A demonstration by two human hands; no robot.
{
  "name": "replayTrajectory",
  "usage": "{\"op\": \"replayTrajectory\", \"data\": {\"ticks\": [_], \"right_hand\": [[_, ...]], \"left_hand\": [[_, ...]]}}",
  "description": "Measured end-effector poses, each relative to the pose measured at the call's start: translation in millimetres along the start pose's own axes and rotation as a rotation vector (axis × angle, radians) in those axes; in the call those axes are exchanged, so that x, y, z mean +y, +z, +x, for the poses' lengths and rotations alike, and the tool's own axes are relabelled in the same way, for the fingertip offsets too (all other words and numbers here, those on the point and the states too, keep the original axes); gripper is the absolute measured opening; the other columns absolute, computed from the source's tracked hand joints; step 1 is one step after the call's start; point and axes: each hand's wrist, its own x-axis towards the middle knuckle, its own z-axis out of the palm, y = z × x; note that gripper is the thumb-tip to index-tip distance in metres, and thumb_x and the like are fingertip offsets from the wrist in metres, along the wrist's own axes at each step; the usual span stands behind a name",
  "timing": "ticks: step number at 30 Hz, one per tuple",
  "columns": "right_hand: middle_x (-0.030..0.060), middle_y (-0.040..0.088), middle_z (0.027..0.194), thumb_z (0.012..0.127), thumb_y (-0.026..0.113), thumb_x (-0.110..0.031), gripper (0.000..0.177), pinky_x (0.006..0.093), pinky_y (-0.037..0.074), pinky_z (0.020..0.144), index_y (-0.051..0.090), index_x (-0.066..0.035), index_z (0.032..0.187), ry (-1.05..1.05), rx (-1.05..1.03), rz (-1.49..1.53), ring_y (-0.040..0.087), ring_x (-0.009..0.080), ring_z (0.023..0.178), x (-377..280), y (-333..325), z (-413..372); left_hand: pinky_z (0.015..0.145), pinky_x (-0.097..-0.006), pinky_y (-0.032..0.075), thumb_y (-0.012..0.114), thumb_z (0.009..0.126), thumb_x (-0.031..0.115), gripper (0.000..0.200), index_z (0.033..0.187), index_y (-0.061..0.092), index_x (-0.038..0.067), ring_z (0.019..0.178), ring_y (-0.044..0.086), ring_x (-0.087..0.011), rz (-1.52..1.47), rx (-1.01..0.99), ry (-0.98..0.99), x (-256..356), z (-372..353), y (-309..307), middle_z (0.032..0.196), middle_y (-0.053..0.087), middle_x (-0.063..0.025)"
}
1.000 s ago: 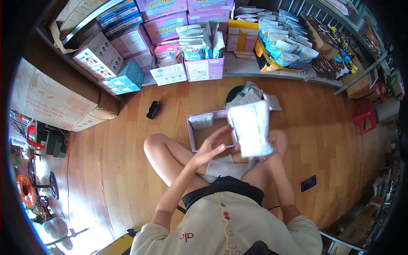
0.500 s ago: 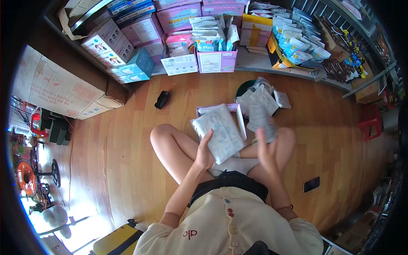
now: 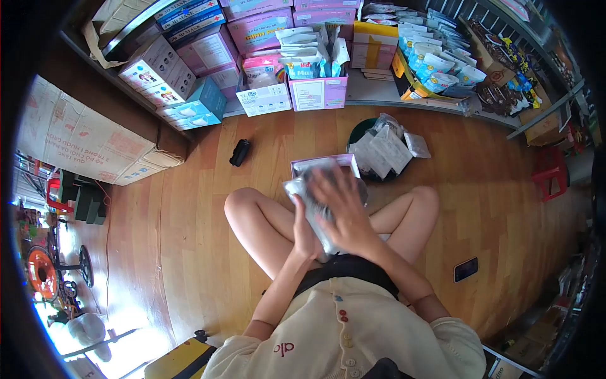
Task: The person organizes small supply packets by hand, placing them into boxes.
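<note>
My left hand [image 3: 305, 227] grips the left edge of a stack of clear plastic packets [image 3: 295, 187] above my crossed legs. Across the top of the stack lies my right hand [image 3: 343, 211], fingers spread and smeared by motion. Beneath it a grey packet is partly visible, its details blurred. Just beyond, an open pink-and-white carton [image 3: 344, 160] sits on the floor, partly covered by the packets and my hand. To its right, a dark green basin [image 3: 358, 132] holds several more clear plastic packets [image 3: 385, 148].
A shelf [image 3: 372, 98] with mask boxes [image 3: 262, 31] and pouches [image 3: 435, 63] runs along the far side. A black object [image 3: 240, 152] lies on the floor at left, a phone [image 3: 466, 270] at right. A large cardboard box [image 3: 88, 136] and a red stool [image 3: 550, 177] flank the space.
My right hand has swung left from beside the basin, bringing a grey packet onto the stack in my left hand. The left hand has stayed almost in place.
</note>
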Motion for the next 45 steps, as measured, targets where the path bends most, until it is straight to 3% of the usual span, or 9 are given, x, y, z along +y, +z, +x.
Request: {"op": "replayTrajectory", "data": {"ticks": [3, 10, 14, 18, 21, 29, 34, 37, 45], "right_hand": [[0.0096, 0.023, 0.156, 0.09, 0.051, -0.031, 0.062, 0.0612, 0.007, 0.113, 0.034, -0.011, 0.147, -0.143, -0.22, -0.004, 0.017, 0.0386, 0.143, -30, 18, -39], [0.0113, 0.023, 0.156, 0.091, 0.05, -0.03, 0.061, 0.0617, 0.005, 0.113, 0.034, -0.01, 0.147, 0.025, 0.059, -0.099, 0.016, 0.0382, 0.144, 1, -4, 8], [0.0112, 0.02, 0.157, 0.091, 0.052, -0.029, 0.062, 0.0628, 0.002, 0.112, 0.034, -0.011, 0.147, -0.044, -0.072, 0.025, 0.011, 0.0399, 0.145, -10, 9, -11], [0.0111, 0.02, 0.157, 0.09, 0.053, -0.03, 0.062, 0.0636, 0.0, 0.112, 0.034, -0.012, 0.147, -0.09, -0.211, 0.02, 0.011, 0.0411, 0.145, -22, 22, -43], [0.0091, 0.021, 0.157, 0.091, 0.052, -0.029, 0.061, 0.062, 0.002, 0.113, 0.034, -0.013, 0.147, 0.007, -0.033, -0.046, 0.011, 0.0386, 0.145, -1, 7, -15], [0.0104, 0.018, 0.158, 0.092, 0.05, -0.032, 0.061, 0.0635, 0.004, 0.112, 0.033, -0.013, 0.148, -0.063, -0.164, 0.13, 0.01, 0.0392, 0.145, -17, 16, -30], [0.0105, 0.021, 0.157, 0.094, 0.047, -0.032, 0.058, 0.0637, 0.007, 0.111, 0.034, -0.012, 0.147, -0.01, -0.002, -0.005, 0.016, 0.0407, 0.143, -2, 11, -8], [0.0111, 0.025, 0.155, 0.095, 0.046, -0.032, 0.056, 0.0611, 0.011, 0.112, 0.036, -0.012, 0.146, 0.034, -0.002, 0.048, 0.022, 0.0417, 0.139, 19, -8, 26], [0.011, 0.023, 0.156, 0.093, 0.051, -0.03, 0.06, 0.0587, 0.008, 0.113, 0.034, -0.009, 0.147, -0.044, -0.132, 0.118, 0.014, 0.0394, 0.144, -21, 30, -34]], "left_hand": [[0.109, -0.0444, 0.034, 0.035, 0.094, 0.064, 0.072, 0.143, 0.036, 0.011, 0.126, 0.045, -0.0304, -0.208, -0.107, -0.021, 32, 7, 0, 0.139, 0.045, -0.0152], [0.113, -0.0417, 0.028, 0.03, 0.101, 0.051, 0.06, 0.15, 0.024, 0.015, 0.138, 0.033, -0.0267, 0.073, 0.032, -0.055, -7, -15, 18, 0.152, 0.031, -0.0095], [0.112, -0.0442, 0.03, 0.03, 0.099, 0.056, 0.064, 0.145, 0.031, 0.011, 0.133, 0.039, -0.0287, 0.02, 0.038, 0.044, 8, -4, 0, 0.146, 0.038, -0.0136], [0.109, -0.0462, 0.035, 0.035, 0.095, 0.063, 0.072, 0.141, 0.038, 0.009, 0.13, 0.043, -0.0307, -0.2, -0.225, -0.138, 30, 3, -3, 0.143, 0.042, -0.0152], [0.11, -0.0444, 0.034, 0.034, 0.1, 0.053, 0.059, 0.144, 0.035, 0.013, 0.131, 0.042, -0.0286, -0.002, 0.142, -0.115, 0, -8, 14, 0.144, 0.041, -0.0114], [0.111, -0.0488, 0.031, 0.033, 0.099, 0.055, 0.063, 0.145, 0.032, 0.011, 0.132, 0.039, -0.0333, -0.138, -0.281, -0.069, 30, 6, -16, 0.146, 0.039, -0.0157], [0.111, -0.0447, 0.033, 0.03, 0.1, 0.054, 0.064, 0.149, 0.023, 0.014, 0.134, 0.039, -0.0293, 0.302, 0.048, 0.006, -5, -14, -9, 0.149, 0.034, -0.0128], [0.111, -0.0441, 0.033, 0.027, 0.099, 0.057, 0.067, 0.15, 0.02, 0.013, 0.135, 0.038, -0.0287, -0.032, -0.01, -0.335, -18, -15, 6, 0.148, 0.035, -0.0145], [0.114, -0.047, 0.025, 0.028, 0.101, 0.05, 0.059, 0.152, 0.018, 0.021, 0.14, 0.028, -0.0275, -0.043, -0.133, 0.073, 14, 10, -19, 0.155, 0.024, -0.0068]]}}
